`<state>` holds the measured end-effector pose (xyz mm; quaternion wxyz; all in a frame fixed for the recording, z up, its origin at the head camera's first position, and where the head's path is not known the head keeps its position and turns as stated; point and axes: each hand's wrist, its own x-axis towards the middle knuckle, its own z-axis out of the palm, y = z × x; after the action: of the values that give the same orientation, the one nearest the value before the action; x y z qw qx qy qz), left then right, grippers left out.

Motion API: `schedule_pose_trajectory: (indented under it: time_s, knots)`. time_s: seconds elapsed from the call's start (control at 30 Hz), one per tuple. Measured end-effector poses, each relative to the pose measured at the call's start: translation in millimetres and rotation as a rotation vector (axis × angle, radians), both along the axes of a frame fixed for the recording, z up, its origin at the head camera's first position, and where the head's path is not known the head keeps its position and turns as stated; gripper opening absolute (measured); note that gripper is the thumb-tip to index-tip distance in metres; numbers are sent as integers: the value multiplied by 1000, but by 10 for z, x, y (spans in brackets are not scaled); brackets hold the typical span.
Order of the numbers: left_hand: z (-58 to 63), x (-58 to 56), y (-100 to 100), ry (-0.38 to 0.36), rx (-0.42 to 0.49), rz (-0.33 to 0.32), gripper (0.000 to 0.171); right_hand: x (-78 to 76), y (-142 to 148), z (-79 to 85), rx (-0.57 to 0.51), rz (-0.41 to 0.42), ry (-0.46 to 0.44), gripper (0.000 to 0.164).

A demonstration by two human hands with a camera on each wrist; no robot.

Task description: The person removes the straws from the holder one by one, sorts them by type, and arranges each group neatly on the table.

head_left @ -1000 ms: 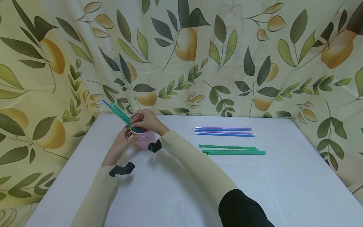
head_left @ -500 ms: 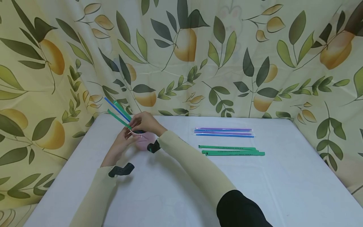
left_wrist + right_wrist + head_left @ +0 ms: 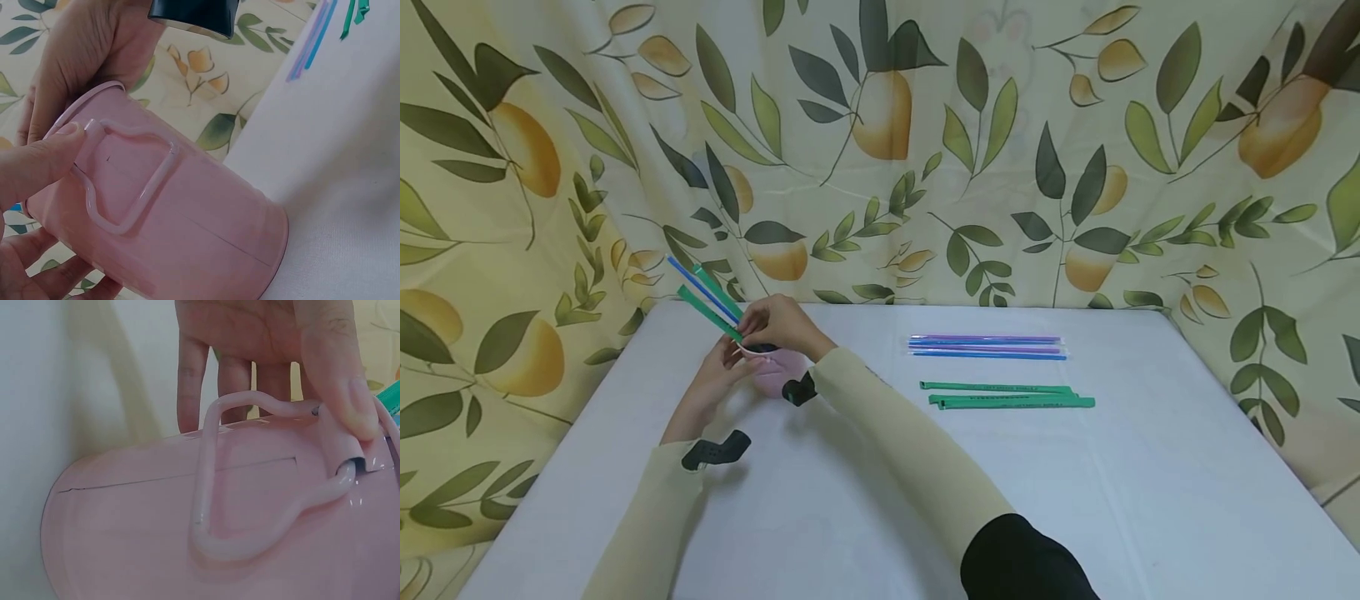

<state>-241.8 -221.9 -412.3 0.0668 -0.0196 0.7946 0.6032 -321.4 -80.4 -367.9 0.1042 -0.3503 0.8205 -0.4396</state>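
A pink bucket (image 3: 781,375) with a wire handle stands at the left of the table. Green straws (image 3: 707,312) and a blue straw (image 3: 700,287) lean out over its rim, fanned to the upper left. My left hand (image 3: 702,385) grips the bucket's left side near the rim. Its thumb (image 3: 44,159) presses the handle's mount while the fingers curve beneath. From above, my right hand (image 3: 786,323) pinches the straws at the rim; its fingertips are partly hidden. In the right wrist view, the thumb (image 3: 359,406) on the handle mount appears to belong to the left hand.
Purple and blue straws (image 3: 987,347) in clear wrapping lie at the right of the table (image 3: 1150,467). Nearer me lie several green straws (image 3: 1011,402) with dark print. A curtain (image 3: 880,167) with fruit and leaves rises behind the table's back edge.
The straws, bunched together one second ago, have spread apart at their upper ends. My right hand has shifted slightly at the rim. The left hand keeps its grip on the bucket.
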Motion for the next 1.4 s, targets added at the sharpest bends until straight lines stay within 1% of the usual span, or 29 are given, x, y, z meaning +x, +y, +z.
schedule_pose_trajectory:
  time_s: [0.2, 0.47, 0.67, 0.8, 0.9, 1.1, 1.27, 1.4]
  knots:
    - [-6, 10, -10, -2, 13, 1, 87, 1, -6, -21, -22, -30, -7, 14]
    - [-34, -3, -19, 11, 10, -1, 86, -12, -1, -44, -60, -69, -16, 16]
    - [-29, 4, -9, 14, 9, -5, 84, -7, -7, -54, -75, -98, -3, 17]
    - [-25, 11, -11, 8, -7, -7, 84, -9, -11, -61, -107, -102, -4, 17]
    - [-19, 12, -10, 18, -4, -13, 84, -5, -7, -52, -125, -100, -2, 18]
    - [-19, 12, -11, 36, 4, -23, 84, -1, 2, -43, -125, -111, -9, 20]
    - [-28, 12, -14, 36, 14, -23, 84, -4, 8, -49, -128, -118, -33, 22]
    - [-32, 12, -11, 40, 36, -18, 83, 1, 22, -42, -150, -108, -71, 22]
